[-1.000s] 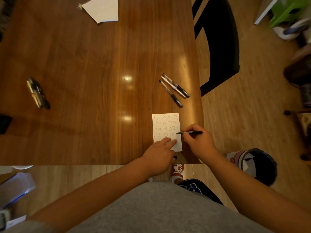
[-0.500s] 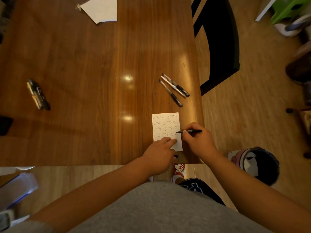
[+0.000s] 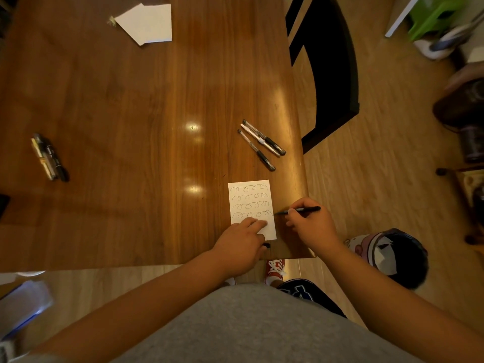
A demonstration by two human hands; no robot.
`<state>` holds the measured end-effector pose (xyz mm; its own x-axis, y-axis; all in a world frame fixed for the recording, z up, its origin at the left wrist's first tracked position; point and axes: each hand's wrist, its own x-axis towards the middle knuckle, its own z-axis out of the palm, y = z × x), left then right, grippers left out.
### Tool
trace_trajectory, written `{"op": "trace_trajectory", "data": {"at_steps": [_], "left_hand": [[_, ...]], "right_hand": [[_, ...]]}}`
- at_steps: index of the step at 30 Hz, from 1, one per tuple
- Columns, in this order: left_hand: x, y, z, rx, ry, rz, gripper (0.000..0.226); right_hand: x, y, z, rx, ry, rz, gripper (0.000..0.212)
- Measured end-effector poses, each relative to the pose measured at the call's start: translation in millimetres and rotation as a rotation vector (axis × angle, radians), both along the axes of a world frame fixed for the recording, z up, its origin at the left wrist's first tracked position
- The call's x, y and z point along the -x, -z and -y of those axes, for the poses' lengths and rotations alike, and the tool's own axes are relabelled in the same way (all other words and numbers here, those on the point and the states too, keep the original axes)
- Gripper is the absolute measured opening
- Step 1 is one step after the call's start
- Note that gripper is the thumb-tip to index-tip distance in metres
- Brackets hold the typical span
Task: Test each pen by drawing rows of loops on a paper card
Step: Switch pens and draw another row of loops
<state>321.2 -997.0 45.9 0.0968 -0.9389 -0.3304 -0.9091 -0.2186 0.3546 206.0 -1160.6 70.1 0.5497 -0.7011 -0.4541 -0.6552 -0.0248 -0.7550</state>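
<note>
Jutting left from right grip, pen reaches card edge.

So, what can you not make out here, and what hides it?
Head view:
- paper card, lower part: under the left hand.
- small dark thing beside that hand: mostly under it.
- dark object: cut by the left edge.
- markers: print too small.
- pen in the right hand: tip contact too small.
</note>
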Motion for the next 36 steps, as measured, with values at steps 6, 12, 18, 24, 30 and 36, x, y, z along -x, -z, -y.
{"op": "trace_trajectory", "data": {"at_steps": [6, 12, 18, 24, 30, 36], "left_hand": [[-6.2, -19.0, 2.5, 0.043, -0.248, -0.251, 0.032], [-11.6, -41.3, -1.0, 0.069, -0.399, -0.334, 0.025], [-18.6, -63.2, 1.6, 0.171, -0.445, -0.420, 0.024], [-24.4, -76.8, 1.5, 0.231, -0.440, -0.401, 0.021], [-28.3, -85.7, 0.5, 0.255, -0.383, -0.368, 0.023], [-39.2, -95.7, 1.0, 0.282, -0.535, -0.687, 0.019]], "right_hand": [[3.6, -29.7, 7.9, -0.169, 0.168, 0.108, 0.010], [-4.6, -68.1, 4.2, -0.294, 0.100, 0.192, 0.016], [-13.9, -92.2, 7.7, -0.249, 0.113, 0.286, 0.025], [-19.9, -93.8, 0.4, -0.244, 0.030, 0.266, 0.031], [-25.6, -92.0, -14.9, -0.258, -0.013, 0.278, 0.025], [-38.5, -92.8, -20.4, -0.383, 0.025, 0.354, 0.015]]}}
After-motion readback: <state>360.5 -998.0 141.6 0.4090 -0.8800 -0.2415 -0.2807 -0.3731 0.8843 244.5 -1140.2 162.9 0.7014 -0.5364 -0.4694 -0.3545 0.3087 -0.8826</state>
